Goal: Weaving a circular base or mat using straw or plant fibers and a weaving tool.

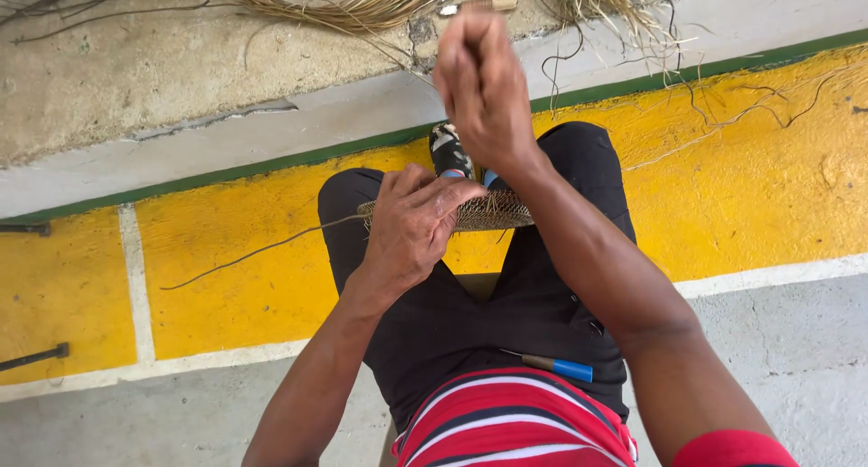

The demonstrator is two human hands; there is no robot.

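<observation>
A: Nearest the cam, what's there?

B: Red shirt w/ white and dark stripes, then black shorts. A thin tool w/ a blue handle lies across the lap, right side, touching the shorts.

A: Left hand?

B: Left hand sits over the knees, fingers curled down onto the left end of a flat, tan woven fibre strip. Grip is pressed together on that strip, thumb side toward the body. Strip lies across both thighs, approx. level, its right end running under the right forearm.

A: Anything trailing off it?

B: One long thin brown fibre strand leaves the strip's left end and runs out left over the yellow painted floor band, sagging down to it.

A: Right hand?

B: Right hand is lifted above the strip, farther from the body, blurred. Fingers bunched tight, fist-like grip. Can't tell what it pinches; any strand there is too thin and blurred to see.

A: Between the knees?

B: A dark patterned shoe, just past the strip, partly behind the right wrist.

A: Farther out?

B: Yellow band w/ white lines, then a green stripe, a pale concrete ledge, rough concrete ground. At the far edge, loose bundles of dry straw-coloured fibres and dark stray strands on the right.
</observation>
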